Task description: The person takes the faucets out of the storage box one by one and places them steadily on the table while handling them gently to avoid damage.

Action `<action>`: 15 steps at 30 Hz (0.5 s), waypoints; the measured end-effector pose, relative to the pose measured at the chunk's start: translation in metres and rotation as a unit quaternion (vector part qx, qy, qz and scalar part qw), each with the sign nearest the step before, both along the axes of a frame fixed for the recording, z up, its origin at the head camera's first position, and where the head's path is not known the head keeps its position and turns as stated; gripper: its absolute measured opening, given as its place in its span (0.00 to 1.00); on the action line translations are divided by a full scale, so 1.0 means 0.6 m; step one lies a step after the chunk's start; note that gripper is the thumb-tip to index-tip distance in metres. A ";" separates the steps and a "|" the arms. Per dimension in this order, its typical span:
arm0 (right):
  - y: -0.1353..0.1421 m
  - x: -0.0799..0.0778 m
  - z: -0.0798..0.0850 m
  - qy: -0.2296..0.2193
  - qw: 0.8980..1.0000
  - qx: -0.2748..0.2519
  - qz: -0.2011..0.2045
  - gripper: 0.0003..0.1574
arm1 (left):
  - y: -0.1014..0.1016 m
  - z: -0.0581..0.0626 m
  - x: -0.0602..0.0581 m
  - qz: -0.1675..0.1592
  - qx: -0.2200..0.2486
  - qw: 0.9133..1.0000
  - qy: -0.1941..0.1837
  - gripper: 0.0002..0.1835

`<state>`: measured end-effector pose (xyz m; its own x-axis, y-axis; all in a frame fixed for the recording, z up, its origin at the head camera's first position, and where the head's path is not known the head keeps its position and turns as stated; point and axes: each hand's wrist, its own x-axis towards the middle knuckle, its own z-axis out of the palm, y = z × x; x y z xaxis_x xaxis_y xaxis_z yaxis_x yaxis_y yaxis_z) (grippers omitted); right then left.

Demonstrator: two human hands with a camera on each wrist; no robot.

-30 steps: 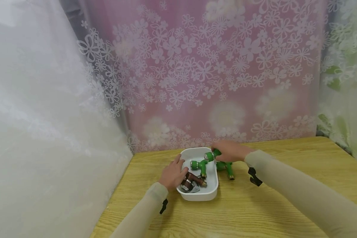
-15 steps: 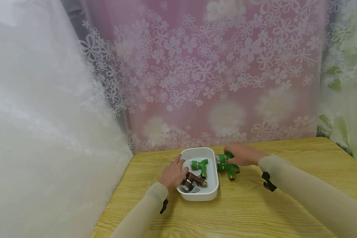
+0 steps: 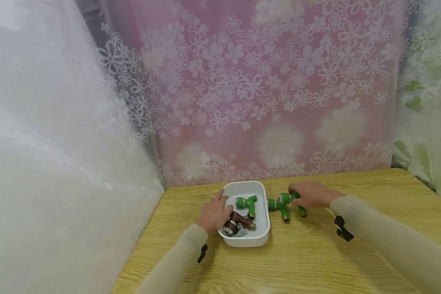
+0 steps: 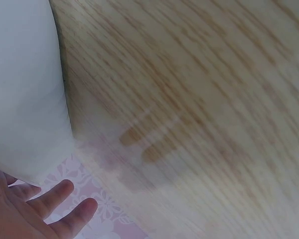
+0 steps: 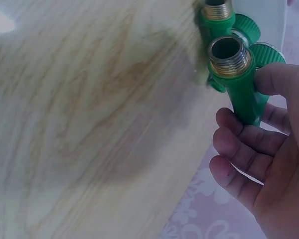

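Observation:
My right hand (image 3: 312, 194) pinches a green plastic faucet (image 3: 286, 198) with a threaded brass-coloured end. In the right wrist view, thumb and fingers close round the body of that faucet (image 5: 243, 94). Just left of it, another green faucet (image 3: 283, 210) lies on the table against the white plastic tub (image 3: 244, 243). Inside the tub are a third green faucet (image 3: 250, 206) and a brown faucet (image 3: 239, 220), with a partly hidden grey piece (image 3: 241, 232) under the brown one. My left hand (image 3: 213, 213) rests on the tub's left rim, its fingers (image 4: 77, 214) fairly straight.
The tub stands on a wood-grain table (image 3: 316, 257) near its back edge. A pink flowered curtain (image 3: 272, 102) hangs behind it, and a whitish sheet (image 3: 59, 143) closes off the left side.
My right hand has carried its green faucet rightward from over the tub's right rim to beside the faucet on the table. The left hand has stayed on the tub.

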<state>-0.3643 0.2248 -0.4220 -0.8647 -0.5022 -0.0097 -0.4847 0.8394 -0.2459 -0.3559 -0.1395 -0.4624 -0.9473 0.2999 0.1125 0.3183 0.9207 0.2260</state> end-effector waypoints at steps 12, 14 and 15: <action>0.037 -0.001 -0.034 0.003 1.000 -0.009 -0.012 0.20 | 0.000 -0.001 -0.003 0.000 0.000 1.000 0.001 0.32; 0.040 -0.001 -0.037 -0.001 1.000 -0.009 -0.013 0.20 | 0.000 -0.001 -0.003 -0.001 0.000 1.000 0.000 0.32; 0.041 -0.001 -0.040 -0.004 1.000 -0.009 -0.016 0.21 | -0.001 -0.002 -0.003 -0.002 0.001 1.000 -0.002 0.32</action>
